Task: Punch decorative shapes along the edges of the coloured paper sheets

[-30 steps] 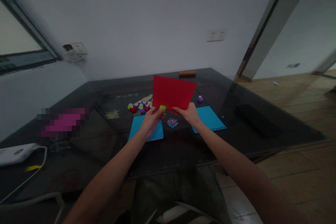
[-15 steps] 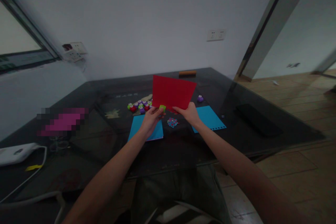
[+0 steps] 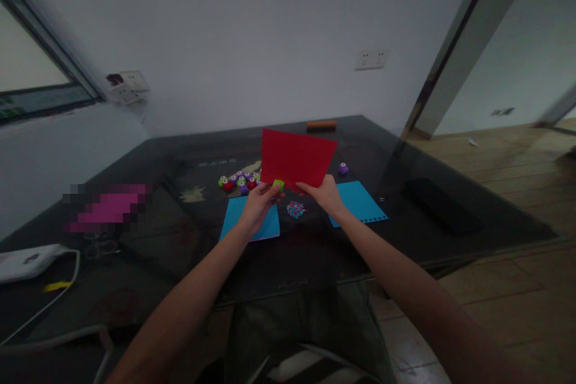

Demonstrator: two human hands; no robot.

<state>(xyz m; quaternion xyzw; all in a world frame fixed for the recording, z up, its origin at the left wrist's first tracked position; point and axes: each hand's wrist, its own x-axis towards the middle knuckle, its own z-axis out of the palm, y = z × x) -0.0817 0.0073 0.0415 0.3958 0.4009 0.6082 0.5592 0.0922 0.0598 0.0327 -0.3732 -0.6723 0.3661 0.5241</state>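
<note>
A red sheet [image 3: 297, 158] is held up above the table between my hands. My left hand [image 3: 260, 203] pinches its lower left edge, with a small green object [image 3: 278, 184] at the fingertips. The lower right edge is gripped by my right hand [image 3: 320, 192], thumb in front. Under my left hand lies a blue sheet [image 3: 231, 216]; another blue sheet [image 3: 360, 203] with a row of holes is beside my right wrist. Small colourful pieces [image 3: 296, 210] form a pile between them. Several eyed toys [image 3: 243, 183] in purple, red and green cluster behind my left hand.
One purple toy [image 3: 343, 168] stands right of the red sheet. Farther back is a brown roll [image 3: 321, 125]. A black flat object [image 3: 441, 205] lies on the right of the dark table [image 3: 288, 264]. At the left are a pink item [image 3: 110, 207] and a white device [image 3: 29, 263] with a cable.
</note>
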